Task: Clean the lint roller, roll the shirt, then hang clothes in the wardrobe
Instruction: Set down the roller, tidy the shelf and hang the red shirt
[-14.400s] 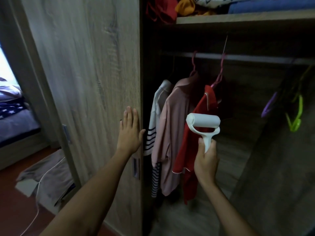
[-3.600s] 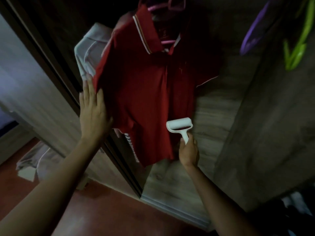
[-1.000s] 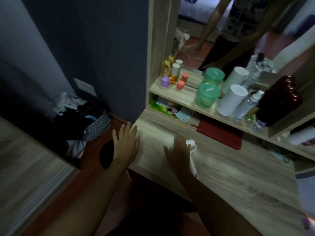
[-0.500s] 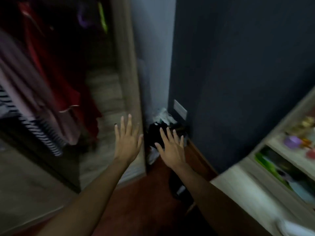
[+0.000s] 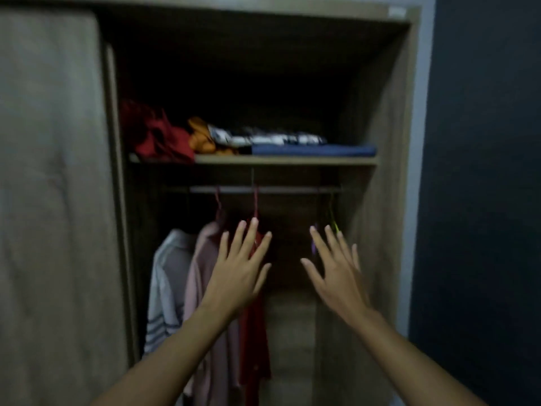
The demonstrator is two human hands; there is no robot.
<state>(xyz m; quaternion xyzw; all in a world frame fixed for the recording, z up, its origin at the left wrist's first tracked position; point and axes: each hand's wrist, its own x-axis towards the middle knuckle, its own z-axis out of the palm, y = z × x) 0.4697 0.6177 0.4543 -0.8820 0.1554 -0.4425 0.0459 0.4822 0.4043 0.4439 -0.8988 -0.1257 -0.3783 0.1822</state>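
I face the open wardrobe [image 5: 389, 171]. A red shirt [image 5: 254, 341] hangs from the rail [image 5: 263, 189] beside a pink shirt [image 5: 205, 276] and a white striped shirt [image 5: 167, 288]. My left hand [image 5: 238, 273] is raised in front of the red shirt, fingers spread, holding nothing. My right hand [image 5: 336, 271] is raised to its right before the empty part of the rail, also spread and empty. The lint roller is out of view.
The sliding wardrobe door [image 5: 52, 200] covers the left side. A shelf [image 5: 287, 160] above the rail holds folded red, orange, patterned and blue clothes. Empty purple and green hangers [image 5: 333, 224] hang at the rail's right end. A dark blue wall [image 5: 483, 200] stands at the right.
My view has swung from the desk, where my right hand was over the lint roller, back to the wardrobe. Both empty hands are now lifted toward the hanging clothes.
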